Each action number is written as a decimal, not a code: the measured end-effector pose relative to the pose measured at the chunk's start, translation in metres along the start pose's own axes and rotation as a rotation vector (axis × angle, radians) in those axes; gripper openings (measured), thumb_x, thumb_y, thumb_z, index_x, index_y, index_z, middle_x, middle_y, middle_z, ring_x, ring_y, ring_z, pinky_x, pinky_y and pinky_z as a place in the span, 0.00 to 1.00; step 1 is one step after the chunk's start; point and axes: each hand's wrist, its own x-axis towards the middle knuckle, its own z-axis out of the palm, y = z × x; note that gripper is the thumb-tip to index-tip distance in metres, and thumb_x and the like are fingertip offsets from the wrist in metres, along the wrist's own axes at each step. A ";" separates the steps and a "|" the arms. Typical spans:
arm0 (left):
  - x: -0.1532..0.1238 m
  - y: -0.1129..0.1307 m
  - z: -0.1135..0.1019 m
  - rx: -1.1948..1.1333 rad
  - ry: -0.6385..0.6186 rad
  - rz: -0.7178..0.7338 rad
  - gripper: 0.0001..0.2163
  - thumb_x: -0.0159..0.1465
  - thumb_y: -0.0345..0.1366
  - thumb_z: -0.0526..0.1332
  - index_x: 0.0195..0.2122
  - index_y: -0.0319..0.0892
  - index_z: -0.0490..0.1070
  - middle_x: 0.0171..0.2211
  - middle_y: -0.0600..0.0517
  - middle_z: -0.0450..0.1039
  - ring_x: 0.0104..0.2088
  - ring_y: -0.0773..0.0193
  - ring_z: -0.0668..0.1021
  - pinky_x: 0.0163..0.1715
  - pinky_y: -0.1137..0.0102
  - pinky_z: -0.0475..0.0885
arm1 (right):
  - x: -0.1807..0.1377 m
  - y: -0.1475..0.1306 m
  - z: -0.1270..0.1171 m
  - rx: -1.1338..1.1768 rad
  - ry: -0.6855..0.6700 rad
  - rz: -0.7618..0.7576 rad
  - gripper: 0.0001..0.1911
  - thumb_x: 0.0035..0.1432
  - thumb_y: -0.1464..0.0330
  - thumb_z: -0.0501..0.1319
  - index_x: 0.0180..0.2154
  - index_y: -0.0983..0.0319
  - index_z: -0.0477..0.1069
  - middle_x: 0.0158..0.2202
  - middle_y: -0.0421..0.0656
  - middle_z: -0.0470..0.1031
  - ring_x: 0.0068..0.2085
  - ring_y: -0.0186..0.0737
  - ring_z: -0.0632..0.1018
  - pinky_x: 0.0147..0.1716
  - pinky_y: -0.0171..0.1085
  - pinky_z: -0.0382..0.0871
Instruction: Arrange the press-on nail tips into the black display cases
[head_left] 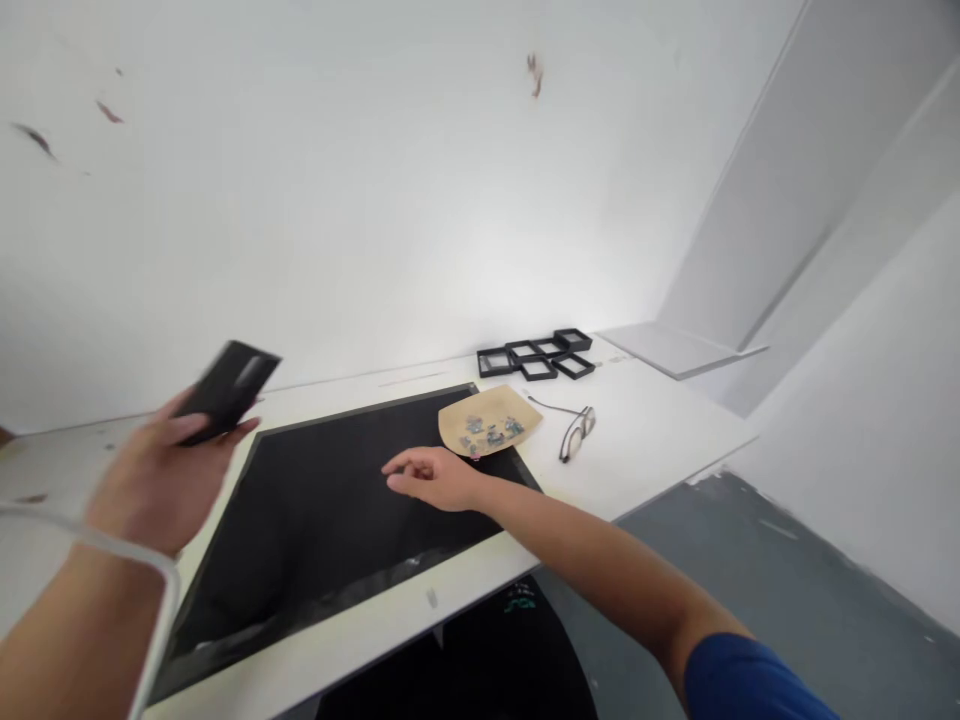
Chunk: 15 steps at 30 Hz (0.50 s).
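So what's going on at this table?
A person's left hand is holding up a flat black object. The right hand, fingers curled, is over a black mat; whether it pinches anything is hard to tell. Near that hand, a tan tray holds small loose pieces. Glasses lie to the tray's right, and black square frames sit behind it.

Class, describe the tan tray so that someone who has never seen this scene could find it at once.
On the white table, find the large black mat. At its far right corner, just beyond the right hand, lies the tan tray. Its colour and the small pieces scattered on it set it apart from the nearby glasses and black frames.
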 end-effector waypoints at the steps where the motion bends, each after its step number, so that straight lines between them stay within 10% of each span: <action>1: 0.006 -0.005 0.020 -0.035 -0.046 -0.011 0.21 0.51 0.42 0.71 0.48 0.49 0.80 0.60 0.56 0.81 0.66 0.51 0.76 0.74 0.52 0.69 | -0.002 -0.009 -0.003 0.043 0.073 -0.017 0.22 0.72 0.58 0.66 0.61 0.61 0.73 0.60 0.50 0.77 0.55 0.48 0.81 0.53 0.52 0.81; 9: -0.016 -0.039 0.109 0.001 -0.429 -0.152 0.33 0.55 0.50 0.78 0.61 0.47 0.77 0.67 0.51 0.76 0.73 0.40 0.69 0.76 0.47 0.64 | -0.011 -0.058 -0.041 0.322 0.380 -0.131 0.55 0.55 0.51 0.78 0.74 0.53 0.53 0.62 0.48 0.75 0.59 0.46 0.80 0.60 0.50 0.76; 15: -0.011 -0.056 0.093 0.124 -0.421 -0.116 0.38 0.54 0.58 0.76 0.63 0.47 0.75 0.70 0.43 0.71 0.74 0.34 0.68 0.77 0.40 0.57 | 0.022 -0.058 -0.023 0.440 0.530 -0.102 0.26 0.70 0.56 0.68 0.63 0.61 0.71 0.55 0.48 0.78 0.50 0.45 0.82 0.51 0.50 0.81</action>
